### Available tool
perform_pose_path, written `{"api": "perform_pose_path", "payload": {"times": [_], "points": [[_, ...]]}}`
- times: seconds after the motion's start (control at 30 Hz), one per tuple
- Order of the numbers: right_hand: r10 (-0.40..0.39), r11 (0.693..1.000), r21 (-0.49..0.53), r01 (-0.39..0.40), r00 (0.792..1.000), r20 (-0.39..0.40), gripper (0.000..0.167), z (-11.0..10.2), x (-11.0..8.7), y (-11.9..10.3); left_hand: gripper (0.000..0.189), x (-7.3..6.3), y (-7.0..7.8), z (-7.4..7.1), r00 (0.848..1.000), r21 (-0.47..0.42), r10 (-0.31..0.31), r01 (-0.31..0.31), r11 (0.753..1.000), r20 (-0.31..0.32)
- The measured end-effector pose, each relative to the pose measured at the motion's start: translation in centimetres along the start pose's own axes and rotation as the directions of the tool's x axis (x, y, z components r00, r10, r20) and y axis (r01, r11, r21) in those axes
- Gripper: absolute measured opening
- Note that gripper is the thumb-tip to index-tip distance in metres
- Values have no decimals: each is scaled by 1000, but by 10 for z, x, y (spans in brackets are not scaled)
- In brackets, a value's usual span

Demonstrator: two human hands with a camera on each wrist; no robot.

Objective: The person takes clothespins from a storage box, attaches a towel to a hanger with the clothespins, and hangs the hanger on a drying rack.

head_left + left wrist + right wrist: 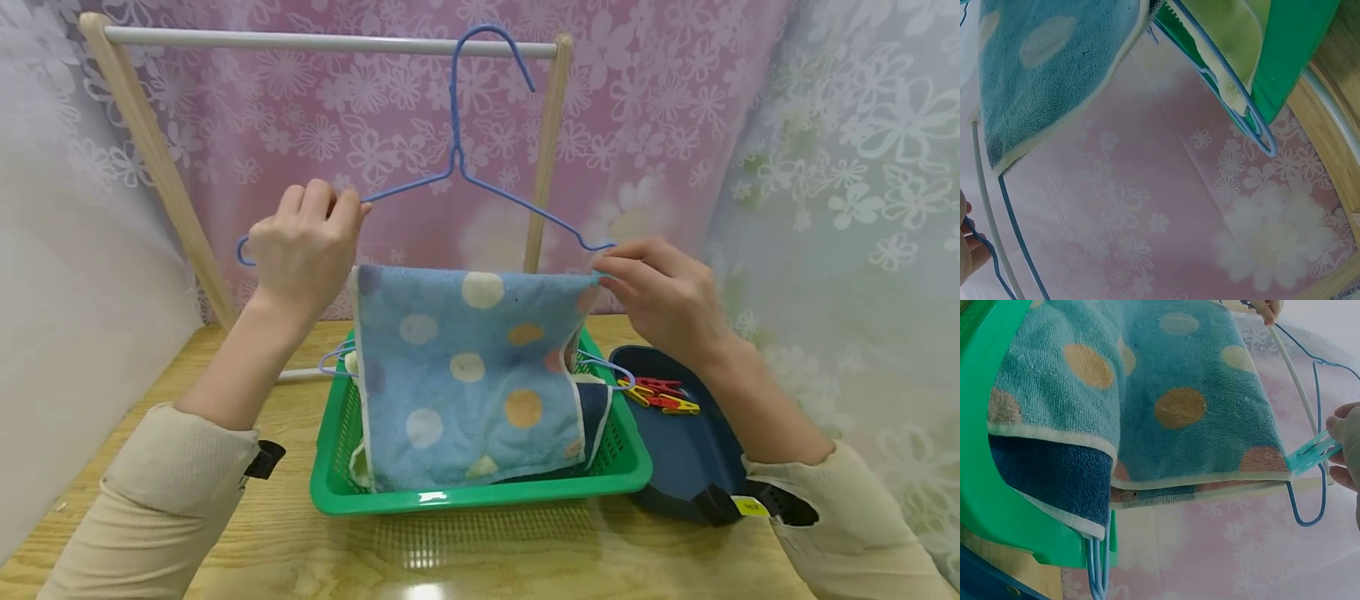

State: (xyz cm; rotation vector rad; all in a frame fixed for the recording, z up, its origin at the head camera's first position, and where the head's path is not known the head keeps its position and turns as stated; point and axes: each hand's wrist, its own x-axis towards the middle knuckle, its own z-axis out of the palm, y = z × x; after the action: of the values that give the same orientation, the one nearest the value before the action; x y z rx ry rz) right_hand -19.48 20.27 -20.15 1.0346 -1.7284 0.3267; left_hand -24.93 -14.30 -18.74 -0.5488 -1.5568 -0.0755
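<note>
A blue towel (465,400) with coloured dots hangs folded over the lower bar of a blue wire hanger (456,125). My left hand (303,242) grips the hanger's left arm, its fingers curled round the wire. At the other end, my right hand (667,292) pinches a teal clothespin (1311,453), whose jaws sit at the towel's top corner and the hanger's bar. The right wrist view also shows this hand's fingers (1346,440) on the clip's handles. Most of the lower bar is hidden under the towel.
Behind and below the towel is a green basket (480,502) with other cloths and blue hangers (626,375). A dark blue tub (690,458) holds red and yellow clothespins (663,398). Behind stands a wooden rack with a white rail (300,38).
</note>
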Motion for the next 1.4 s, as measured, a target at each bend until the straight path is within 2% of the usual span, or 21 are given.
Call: {"api": "perform_pose_path", "payload": {"times": [0.17,0.33,0.47,0.67,0.9,1.1,1.23,1.4], "points": [[-39,998,51,40,999,-21,22,6,-1,3,33,0,2,-1,999,8,44,-44,999,12],[-46,996,80,47,999,-21,29,11,-5,2,32,-1,3,-1,999,-2,54,-54,999,6],[-46,995,92,49,999,-27,30,13,-7,2,32,-2,2,0,998,-4,67,-67,998,-17],[-97,991,92,102,994,-53,28,16,-8,3,33,-2,2,3,994,4,84,-84,996,-67],[-122,989,74,128,990,-73,27,19,-10,2,32,-2,3,2,996,-22,33,-35,999,-81],[-164,986,-21,162,981,-100,23,20,-9,3,32,0,4,0,998,-14,-4,3,1000,-67],[-177,982,-66,175,983,-39,21,19,-11,3,30,0,4,-1,999,-15,-15,14,1000,-45],[-172,983,-57,172,985,13,19,20,-13,3,26,-1,3,-2,1000,-31,-22,22,999,-2]]}}
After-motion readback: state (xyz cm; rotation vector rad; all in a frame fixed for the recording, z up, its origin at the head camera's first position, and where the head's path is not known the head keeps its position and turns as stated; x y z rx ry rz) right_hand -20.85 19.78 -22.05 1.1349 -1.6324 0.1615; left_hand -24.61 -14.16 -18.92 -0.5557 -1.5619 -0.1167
